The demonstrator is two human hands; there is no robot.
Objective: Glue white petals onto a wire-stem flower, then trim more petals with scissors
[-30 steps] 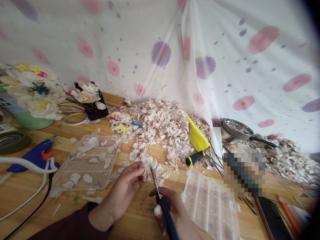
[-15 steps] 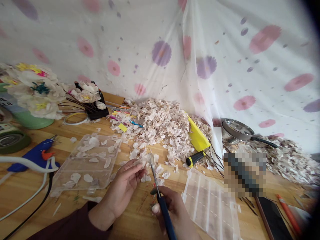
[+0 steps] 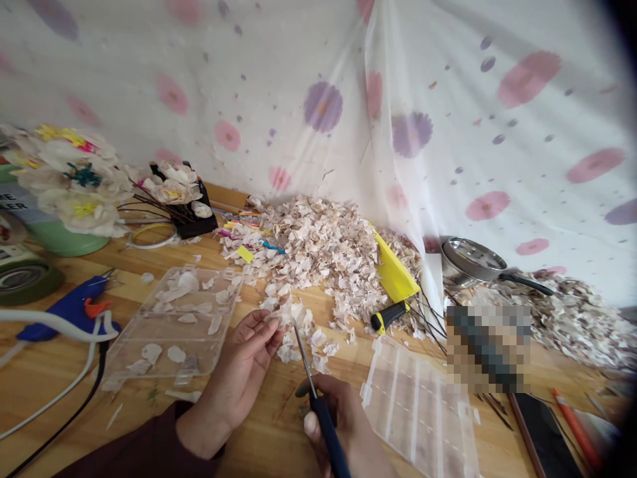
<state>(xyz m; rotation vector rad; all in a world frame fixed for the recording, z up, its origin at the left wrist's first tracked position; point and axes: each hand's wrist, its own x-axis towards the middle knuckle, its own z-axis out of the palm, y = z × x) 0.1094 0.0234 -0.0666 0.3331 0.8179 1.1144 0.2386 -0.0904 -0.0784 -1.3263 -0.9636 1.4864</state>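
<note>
My left hand (image 3: 239, 385) is closed in a pinch on a thin, whitish petal (image 3: 293, 312), which juts out past the fingertips. In my right hand (image 3: 343, 418) are what look like scissors (image 3: 309, 375), seen edge-on, with a dark blue handle and a narrow metal blade. The blade tip meets the petal or lies right in front of it; I cannot tell whether it cuts. Loose petal pieces (image 3: 318, 338) lie on the wooden table just beyond the hands. A large heap of dry pale petals (image 3: 323, 245) rises behind them.
Left stand a clear divided box (image 3: 166, 318) with petals in it, a blue glue gun (image 3: 64, 309) with cables, and pale handmade flowers (image 3: 82, 179). Right are a clear box lid (image 3: 418, 405), a yellow-black handle (image 3: 389, 317), a pan (image 3: 472, 257), a phone (image 3: 550, 435) and another heap (image 3: 582, 318).
The blade has shifted slightly left, bringing its tip closer to my left fingertips. My left hand has moved slightly up and left with the petal.
</note>
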